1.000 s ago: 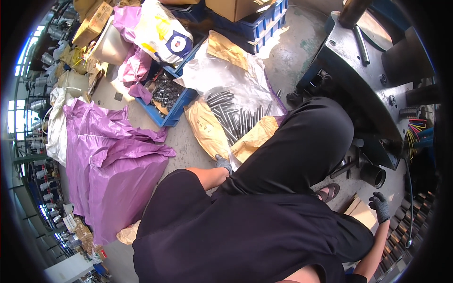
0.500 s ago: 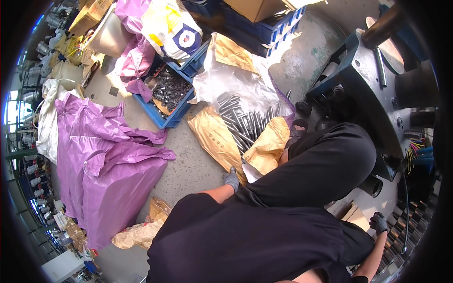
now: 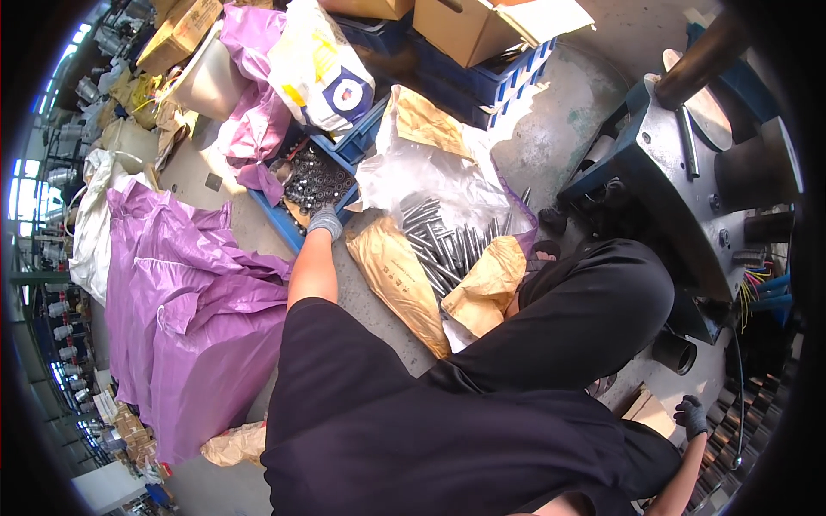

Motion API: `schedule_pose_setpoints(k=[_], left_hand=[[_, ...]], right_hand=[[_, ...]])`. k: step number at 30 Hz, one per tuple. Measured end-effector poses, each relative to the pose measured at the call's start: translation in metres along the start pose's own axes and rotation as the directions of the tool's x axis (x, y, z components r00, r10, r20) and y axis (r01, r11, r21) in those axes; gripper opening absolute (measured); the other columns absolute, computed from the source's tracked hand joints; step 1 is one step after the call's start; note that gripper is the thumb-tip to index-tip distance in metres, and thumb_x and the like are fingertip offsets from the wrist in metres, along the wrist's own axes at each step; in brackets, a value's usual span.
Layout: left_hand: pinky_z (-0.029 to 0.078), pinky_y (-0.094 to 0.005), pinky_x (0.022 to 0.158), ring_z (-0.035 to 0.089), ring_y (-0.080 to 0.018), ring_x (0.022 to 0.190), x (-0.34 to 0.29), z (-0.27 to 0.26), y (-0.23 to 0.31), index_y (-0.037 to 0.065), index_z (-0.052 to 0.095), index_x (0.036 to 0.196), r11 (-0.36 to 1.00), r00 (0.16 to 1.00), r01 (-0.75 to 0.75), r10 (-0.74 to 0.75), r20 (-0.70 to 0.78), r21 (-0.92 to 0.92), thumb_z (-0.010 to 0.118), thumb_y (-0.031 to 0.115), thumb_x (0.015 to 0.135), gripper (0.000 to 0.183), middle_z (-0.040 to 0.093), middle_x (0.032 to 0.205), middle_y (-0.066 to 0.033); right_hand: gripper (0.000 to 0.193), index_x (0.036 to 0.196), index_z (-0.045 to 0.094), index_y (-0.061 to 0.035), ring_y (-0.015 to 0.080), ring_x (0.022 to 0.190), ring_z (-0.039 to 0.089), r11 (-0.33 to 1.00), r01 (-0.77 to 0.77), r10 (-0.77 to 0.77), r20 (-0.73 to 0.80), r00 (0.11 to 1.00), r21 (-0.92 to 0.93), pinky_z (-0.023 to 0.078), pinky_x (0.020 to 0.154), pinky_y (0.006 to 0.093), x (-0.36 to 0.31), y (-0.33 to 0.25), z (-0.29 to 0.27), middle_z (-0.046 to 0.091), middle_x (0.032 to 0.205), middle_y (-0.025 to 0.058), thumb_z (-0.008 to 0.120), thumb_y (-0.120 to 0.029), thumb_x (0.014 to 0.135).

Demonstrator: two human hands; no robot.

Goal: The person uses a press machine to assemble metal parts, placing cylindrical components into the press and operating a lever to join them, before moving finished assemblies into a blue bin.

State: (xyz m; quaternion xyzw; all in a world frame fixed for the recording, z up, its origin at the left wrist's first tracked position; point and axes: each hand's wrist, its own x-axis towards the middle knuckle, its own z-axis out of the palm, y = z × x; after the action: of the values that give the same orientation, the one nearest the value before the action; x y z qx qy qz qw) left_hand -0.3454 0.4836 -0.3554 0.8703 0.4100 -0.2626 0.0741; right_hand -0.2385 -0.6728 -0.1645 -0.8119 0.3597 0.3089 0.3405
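Note:
My left hand (image 3: 325, 222), in a grey glove, reaches over the near edge of a blue plastic crate (image 3: 280, 225). Its fingertips are at the small dark ring-shaped parts (image 3: 320, 176) inside; whether they grip one is hidden. Right of the crate, a torn-open package of metal rods (image 3: 443, 241) lies on the floor, with brown paper (image 3: 397, 279) and clear plastic folded back around it. At the far right, my right hand (image 3: 691, 416), in a dark glove, hangs beside rows of metal cylinders (image 3: 731, 447). Its fingers are loosely apart, with nothing visible in them.
A large purple sack (image 3: 202, 344) stands on the left, with crumpled brown paper (image 3: 232, 445) below it. Stacked blue crates (image 3: 482, 86) carry an open cardboard box (image 3: 460, 30) at the back. A heavy machine (image 3: 680, 163) fills the right side, close to my bent knee.
My left hand has left the brown paper by the rods and moved forward and left to the crate of ring-shaped parts. The right hand stays nearly where it was; the view has shifted slightly.

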Motion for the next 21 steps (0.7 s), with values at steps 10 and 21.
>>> schedule_pose_setpoints(k=[10,21], left_hand=[[0.049,-0.0446,0.107,0.057,-0.0323,0.134,0.046,0.030,0.004,0.010,0.059,0.140,0.978,0.980,0.190,-0.184,0.068,-0.084,0.058,0.042,0.092,0.058,0.058,0.145,-0.0163],[0.051,-0.0470,0.100,0.065,-0.0401,0.117,-0.051,0.054,0.034,0.006,0.066,0.125,0.980,0.994,0.009,-0.030,-0.101,-0.198,0.060,0.017,0.087,0.041,0.070,0.119,-0.0256]], right_hand=[[0.035,0.130,0.057,-0.0066,0.0240,0.060,0.067,0.992,-0.124,0.123,0.083,0.989,0.003,0.053,0.051,0.0356,-0.026,0.059,-0.001,0.071,0.090,0.0119,0.059,-0.015,0.097],[0.042,0.138,0.051,-0.0122,0.0269,0.064,0.067,0.985,-0.174,0.174,0.029,0.984,-0.008,0.056,0.047,0.0416,-0.005,0.040,-0.007,0.067,0.094,0.0103,0.057,-0.020,0.097]])
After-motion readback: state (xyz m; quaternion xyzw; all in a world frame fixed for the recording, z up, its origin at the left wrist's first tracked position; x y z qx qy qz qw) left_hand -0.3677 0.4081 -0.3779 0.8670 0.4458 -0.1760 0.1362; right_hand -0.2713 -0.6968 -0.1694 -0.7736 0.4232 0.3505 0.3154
